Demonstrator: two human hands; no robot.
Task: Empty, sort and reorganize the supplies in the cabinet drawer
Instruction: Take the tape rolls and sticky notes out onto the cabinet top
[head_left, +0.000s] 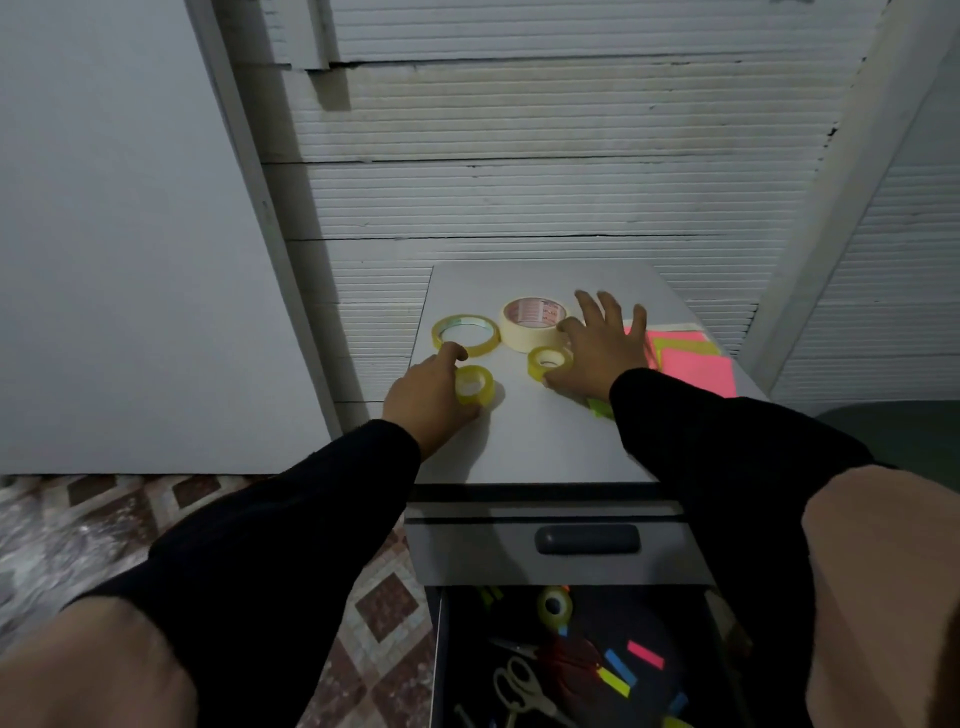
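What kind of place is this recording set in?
Probably a home or small office corner: a grey drawer cabinet holding tape rolls and sticky notes, against a ribbed white wall, on a patterned tile floor.

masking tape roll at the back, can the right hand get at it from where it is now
Probably yes: the right hand lies spread beside the masking tape roll, its fingers nearly touching it, with nothing between them.

Black long sleeves on both arms, ending at wrists; hands bare.
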